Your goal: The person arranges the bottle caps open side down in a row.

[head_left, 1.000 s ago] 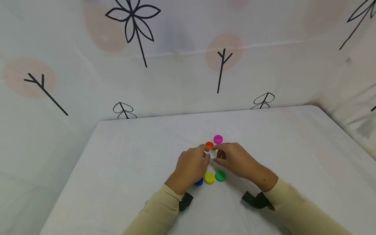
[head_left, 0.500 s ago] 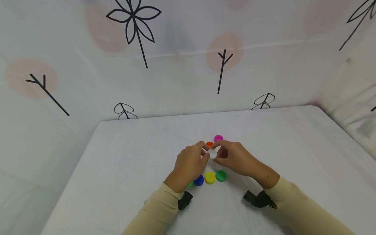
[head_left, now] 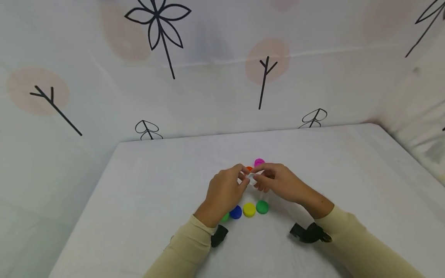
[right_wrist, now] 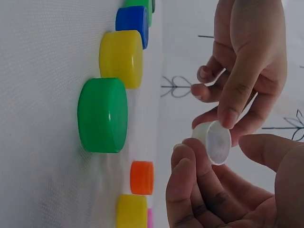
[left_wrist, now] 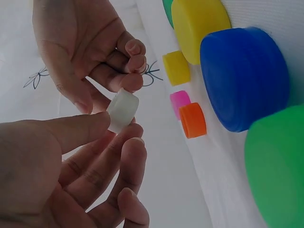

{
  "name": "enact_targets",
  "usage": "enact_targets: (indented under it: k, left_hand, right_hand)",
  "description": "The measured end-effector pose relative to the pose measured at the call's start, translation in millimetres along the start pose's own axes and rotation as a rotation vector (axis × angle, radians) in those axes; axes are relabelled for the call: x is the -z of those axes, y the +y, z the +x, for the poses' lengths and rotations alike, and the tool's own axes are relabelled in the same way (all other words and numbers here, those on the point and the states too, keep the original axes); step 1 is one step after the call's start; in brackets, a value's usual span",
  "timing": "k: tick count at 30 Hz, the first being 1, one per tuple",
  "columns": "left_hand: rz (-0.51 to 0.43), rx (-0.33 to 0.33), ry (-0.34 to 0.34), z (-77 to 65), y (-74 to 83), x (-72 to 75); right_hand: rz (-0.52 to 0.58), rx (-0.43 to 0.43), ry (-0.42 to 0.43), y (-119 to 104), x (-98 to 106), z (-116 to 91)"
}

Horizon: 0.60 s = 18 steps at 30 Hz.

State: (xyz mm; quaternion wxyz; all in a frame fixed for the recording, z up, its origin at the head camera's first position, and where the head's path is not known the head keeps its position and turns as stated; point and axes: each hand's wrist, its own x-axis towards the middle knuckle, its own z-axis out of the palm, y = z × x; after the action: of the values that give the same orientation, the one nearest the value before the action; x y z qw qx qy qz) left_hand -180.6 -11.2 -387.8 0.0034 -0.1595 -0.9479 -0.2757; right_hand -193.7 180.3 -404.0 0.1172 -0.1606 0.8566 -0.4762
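Observation:
A small white bottle cap (right_wrist: 218, 142) is held above the table, its hollow side showing in the right wrist view. My left hand (head_left: 222, 193) pinches it between thumb and fingers. My right hand (head_left: 281, 183) meets it from the other side: its fingers touch the cap, while its thumb stands a little apart in the right wrist view. Near my wrists, a row of larger caps lies on the table: dark green (head_left: 262, 207), yellow (head_left: 249, 209), blue (head_left: 235, 212) and light green (head_left: 225, 217), the last partly covered by my left hand.
Beyond my hands lie a pink cap (head_left: 259, 162) and an orange cap (head_left: 249, 168), partly hidden in the head view. A small yellow cap (left_wrist: 176, 68) shows beside them in the left wrist view. A white cloth covers the table (head_left: 167, 173), and a patterned curtain (head_left: 208, 88) hangs behind.
Both hands have shifted slightly away from me with the white cap. The cap has tilted in the fingers, and my right thumb has moved relative to it.

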Motion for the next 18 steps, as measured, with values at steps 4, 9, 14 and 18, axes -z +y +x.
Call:
enact_targets:
  k: [4,9,14,18]
  left_hand:
    - [-0.003,-0.009,0.009,-0.1,0.9,1.1]
    - [-0.015,-0.02,0.011,-0.9,0.2,2.3]
    - [-0.019,-0.026,0.011,-1.8,0.5,3.4]
    - [-0.015,-0.026,0.001,-2.3,0.8,3.3]
  right_hand:
    - [0.024,0.001,-0.009,0.6,1.2,1.9]
    - [0.05,-0.015,-0.019,2.1,1.1,2.5]
    - [0.049,-0.021,-0.019,2.0,1.7,2.5]
    - [0.047,-0.03,-0.021,1.6,1.6,1.8]
